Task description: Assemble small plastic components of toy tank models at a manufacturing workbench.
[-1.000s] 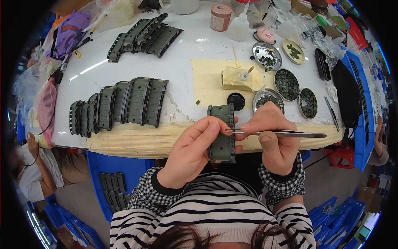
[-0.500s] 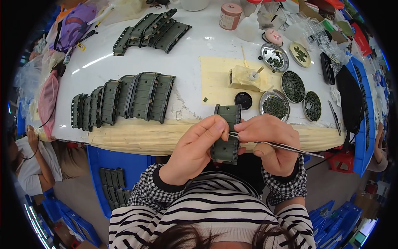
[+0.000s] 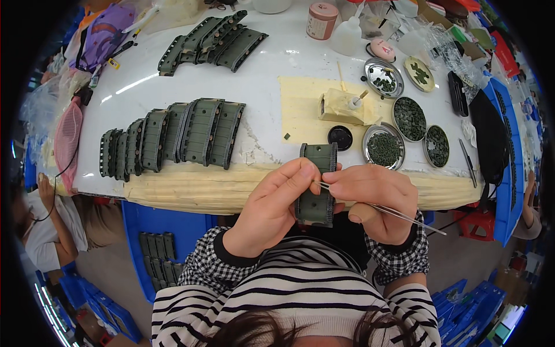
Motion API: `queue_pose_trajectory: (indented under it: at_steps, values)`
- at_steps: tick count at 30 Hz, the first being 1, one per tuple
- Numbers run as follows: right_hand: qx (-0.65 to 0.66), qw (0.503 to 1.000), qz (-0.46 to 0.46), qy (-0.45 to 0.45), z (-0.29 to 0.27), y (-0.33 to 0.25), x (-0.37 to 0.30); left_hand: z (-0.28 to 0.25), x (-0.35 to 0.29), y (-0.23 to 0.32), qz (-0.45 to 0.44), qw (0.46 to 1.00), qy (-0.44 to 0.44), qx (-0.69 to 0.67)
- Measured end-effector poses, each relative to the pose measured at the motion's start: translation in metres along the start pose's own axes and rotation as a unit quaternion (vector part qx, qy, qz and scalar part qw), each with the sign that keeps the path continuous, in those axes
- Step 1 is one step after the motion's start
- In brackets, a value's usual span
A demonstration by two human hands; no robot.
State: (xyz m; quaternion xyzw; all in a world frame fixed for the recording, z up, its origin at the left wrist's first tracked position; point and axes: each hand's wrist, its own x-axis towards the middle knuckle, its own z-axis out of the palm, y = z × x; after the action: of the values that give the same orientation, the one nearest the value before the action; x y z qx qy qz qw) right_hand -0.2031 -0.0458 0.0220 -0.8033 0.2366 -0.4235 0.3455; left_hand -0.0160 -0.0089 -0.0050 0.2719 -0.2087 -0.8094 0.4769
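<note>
The left hand (image 3: 260, 208) is closed on a dark green, slightly glossy panel (image 3: 315, 209) with toothed grey ridges along both long edges, its thumb and forefinger pinched over the panel's middle. The panel stands lengthwise between the two hands, just beyond the striped top and in front of the table's near edge. The right hand (image 3: 378, 196) grips slim, silvery metal tweezers (image 3: 403, 216), whose points meet the left thumb and fingertip over the panel's face; whether they pinch a piece is too small to tell. Their tail slants down past the right palm.

Just beyond the hands, a cream, wrinkled padded strip (image 3: 196, 188) rounds off the table edge. Past it, near the right hand, are a round black lid (image 3: 340, 137), a shiny-rimmed metal dish of small green bits (image 3: 383, 148) and two round tins of dark green chips (image 3: 409, 118). Behind the lid, a block wrapped in cream tape (image 3: 345, 108) sits on a flat yellowish sheet (image 3: 298, 98). To the left, a stepped row of curved, ridge-edged green panels (image 3: 173, 139) lies overlapping. Glossy white tabletop (image 3: 263, 81) spans the room between row and sheet.
</note>
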Motion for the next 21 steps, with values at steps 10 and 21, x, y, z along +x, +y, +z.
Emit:
queue_pose_trajectory:
  at_steps: [10,21]
  values:
    - [-0.014,1.0,0.003,-0.002,0.001,0.001,0.002,0.0,0.0,0.001,0.004,1.0,-0.001,-0.006]
    - [0.01,0.999,0.015,0.032,0.004,0.001,0.001,-0.007,-0.002,-0.001,0.031,0.999,-0.013,0.033]
